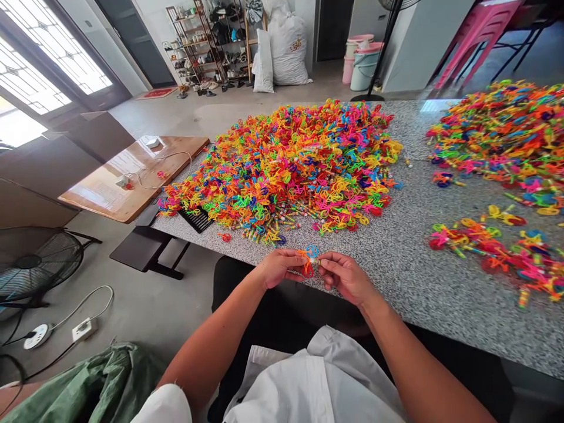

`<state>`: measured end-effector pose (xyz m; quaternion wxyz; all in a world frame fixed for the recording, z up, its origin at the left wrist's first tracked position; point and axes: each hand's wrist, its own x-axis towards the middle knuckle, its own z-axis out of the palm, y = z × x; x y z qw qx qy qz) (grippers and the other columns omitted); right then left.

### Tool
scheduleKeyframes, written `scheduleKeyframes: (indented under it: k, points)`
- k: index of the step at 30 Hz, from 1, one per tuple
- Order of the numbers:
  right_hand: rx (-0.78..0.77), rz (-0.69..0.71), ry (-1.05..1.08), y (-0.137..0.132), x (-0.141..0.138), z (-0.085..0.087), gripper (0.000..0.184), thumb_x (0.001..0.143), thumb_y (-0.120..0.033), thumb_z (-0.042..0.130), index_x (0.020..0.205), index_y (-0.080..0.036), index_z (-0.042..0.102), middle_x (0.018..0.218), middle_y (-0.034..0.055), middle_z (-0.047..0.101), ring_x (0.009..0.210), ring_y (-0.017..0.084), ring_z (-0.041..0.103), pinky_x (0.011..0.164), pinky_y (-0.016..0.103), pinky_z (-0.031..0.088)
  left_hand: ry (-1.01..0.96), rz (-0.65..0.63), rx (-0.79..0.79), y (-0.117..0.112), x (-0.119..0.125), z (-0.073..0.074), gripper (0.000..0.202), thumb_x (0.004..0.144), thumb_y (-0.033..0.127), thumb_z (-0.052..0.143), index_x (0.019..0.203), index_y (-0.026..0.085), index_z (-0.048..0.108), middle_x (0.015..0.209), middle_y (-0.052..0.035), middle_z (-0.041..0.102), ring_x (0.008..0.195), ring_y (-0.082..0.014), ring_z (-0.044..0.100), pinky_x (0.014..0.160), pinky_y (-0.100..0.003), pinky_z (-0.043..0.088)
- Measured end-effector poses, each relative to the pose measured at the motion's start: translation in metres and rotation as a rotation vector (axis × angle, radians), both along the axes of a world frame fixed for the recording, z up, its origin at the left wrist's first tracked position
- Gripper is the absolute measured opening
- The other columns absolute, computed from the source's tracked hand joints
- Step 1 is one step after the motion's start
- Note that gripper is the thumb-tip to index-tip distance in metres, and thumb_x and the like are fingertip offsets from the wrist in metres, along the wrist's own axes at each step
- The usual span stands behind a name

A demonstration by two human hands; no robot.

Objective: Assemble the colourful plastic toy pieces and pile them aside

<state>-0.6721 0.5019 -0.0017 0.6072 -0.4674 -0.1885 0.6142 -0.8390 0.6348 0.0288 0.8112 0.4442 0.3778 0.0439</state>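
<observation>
At the table's front edge, my left hand [281, 267] pinches a little bunch of looped plastic pieces [307, 265], coloured orange, blue and red. Facing it, my right hand [343, 275] is closed in a pinch on a small stick [319, 262] that joins the bunch at a white spot; the fingertips cover most of it. Just beyond both hands rises a wide heap of bright plastic loop pieces [282, 164], with several short striped sticks [288, 220] at its near side. One red loop piece [225, 237] lies apart on the left.
The speckled stone table [409, 258] carries a second heap [506, 135] and a smaller cluster [497, 247] at right. A black slotted tray [196, 220] lies under the heap's left edge. Left are a wooden board [132, 176], a floor fan [33, 261] and power strips [83, 330].
</observation>
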Motion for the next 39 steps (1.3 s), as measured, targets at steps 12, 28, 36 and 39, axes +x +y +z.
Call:
scheduleKeyframes:
  k: [12, 28, 36, 39]
  points:
    - [0.001, -0.101, -0.337, -0.017, -0.004, -0.007, 0.037, 0.076, -0.055, 0.081, 0.089, -0.022, 0.071, 0.070, -0.0010, 0.064, 0.053, 0.013, 0.053, 0.053, 0.032, 0.059, 0.094, 0.122, 0.351, -0.032, 0.019, -0.017, 0.016, 0.080, 0.030, 0.073, 0.071, 0.017, 0.071, 0.068, 0.0002, 0.064, 0.062, -0.0127, 0.058, 0.065, -0.026, 0.051]
    - [-0.159, -1.110, -0.238, -0.070, 0.140, -0.018, 0.017, 0.081, -0.038, 0.064, 0.069, -0.027, 0.064, 0.094, 0.0121, 0.073, 0.053, 0.009, 0.049, 0.050, 0.031, 0.040, 0.643, 0.233, 1.366, 0.026, -0.021, -0.018, 0.029, 0.095, 0.035, 0.064, 0.122, 0.023, 0.066, 0.117, -0.0120, 0.067, 0.108, -0.0274, 0.064, 0.092, -0.038, 0.049]
    - [-0.040, -0.098, -1.164, 0.071, 0.012, 0.000, 0.025, 0.093, -0.030, 0.058, 0.110, -0.021, 0.073, 0.109, 0.0092, 0.073, 0.090, 0.023, 0.069, 0.084, 0.038, 0.055, 0.695, 0.113, 1.323, 0.029, -0.019, -0.036, 0.015, 0.092, 0.032, 0.067, 0.100, 0.020, 0.064, 0.112, -0.0115, 0.062, 0.098, -0.0247, 0.063, 0.083, -0.035, 0.048]
    - [-0.032, 0.181, -1.597, 0.119, -0.016, 0.006, 0.031, 0.098, -0.023, 0.053, 0.123, -0.020, 0.070, 0.132, 0.0140, 0.063, 0.110, 0.027, 0.067, 0.095, 0.039, 0.051, 0.529, 0.222, 1.201, 0.032, -0.022, -0.036, 0.015, 0.088, 0.027, 0.068, 0.080, 0.019, 0.059, 0.084, -0.0028, 0.060, 0.080, -0.0182, 0.060, 0.074, -0.029, 0.045]
